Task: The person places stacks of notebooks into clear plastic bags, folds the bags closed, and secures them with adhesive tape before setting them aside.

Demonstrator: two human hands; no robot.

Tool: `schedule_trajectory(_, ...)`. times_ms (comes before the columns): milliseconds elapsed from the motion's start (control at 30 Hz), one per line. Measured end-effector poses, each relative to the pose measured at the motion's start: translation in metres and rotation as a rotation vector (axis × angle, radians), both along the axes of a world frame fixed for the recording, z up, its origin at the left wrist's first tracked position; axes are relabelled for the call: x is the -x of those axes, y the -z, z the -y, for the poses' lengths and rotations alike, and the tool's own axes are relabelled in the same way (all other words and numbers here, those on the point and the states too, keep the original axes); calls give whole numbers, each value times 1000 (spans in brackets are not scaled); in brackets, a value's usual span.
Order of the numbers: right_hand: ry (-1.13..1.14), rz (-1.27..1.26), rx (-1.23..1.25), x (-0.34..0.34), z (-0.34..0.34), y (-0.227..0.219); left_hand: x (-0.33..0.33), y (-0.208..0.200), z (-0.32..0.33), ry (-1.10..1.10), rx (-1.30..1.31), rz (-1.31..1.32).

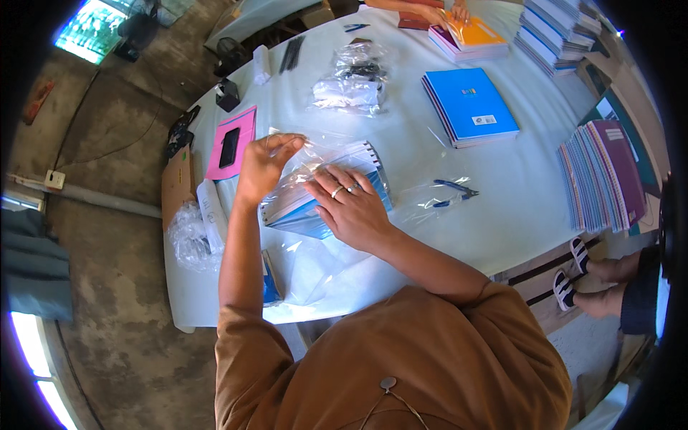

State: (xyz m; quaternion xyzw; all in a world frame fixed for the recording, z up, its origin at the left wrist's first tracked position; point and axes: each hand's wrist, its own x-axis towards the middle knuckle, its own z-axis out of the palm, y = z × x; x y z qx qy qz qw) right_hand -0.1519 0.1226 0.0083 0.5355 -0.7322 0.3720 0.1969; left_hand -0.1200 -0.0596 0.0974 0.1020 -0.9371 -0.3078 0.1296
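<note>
A stack of spiral-bound notebooks (pixel 290 210) with blue and white covers lies on the table in front of me, inside a clear plastic bag (pixel 320 147). At the bag's far left side, my left hand (pixel 269 163) pinches the thin film between thumb and fingers. My right hand (pixel 352 209), with rings on it, rests palm down on top of the wrapped stack, its fingers stretched out. To the right of that hand, blue-handled pliers (pixel 455 192) lie beside more clear film. How far the film covers the stack is hard to make out through the glare.
Beyond sit blue notebooks (pixel 469 104) and bagged parts (pixel 351 86). A phone (pixel 229 147) lies on a pink notebook (pixel 246 127) at left. Tall notebook stacks (pixel 602 175) line the right edge. Another person's hands (pixel 448 14) touch an orange notebook (pixel 474 32) at the far side.
</note>
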Motion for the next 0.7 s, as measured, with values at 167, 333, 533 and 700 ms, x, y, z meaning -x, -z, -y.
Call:
schedule_trajectory(167,90,-81,47,2,6,16,-42,33,-74,-47,341,-411)
schedule_trajectory(333,-279,-63,331,39,7,28,-44,71,-78,-285,163,-639)
schedule_trajectory(533,-102,262,623,35,11,10,-51,80,-80,-14,226,-676)
schedule_trajectory(700,-292,106,435,42,9,29,-80,95,-99,-94,338,-723)
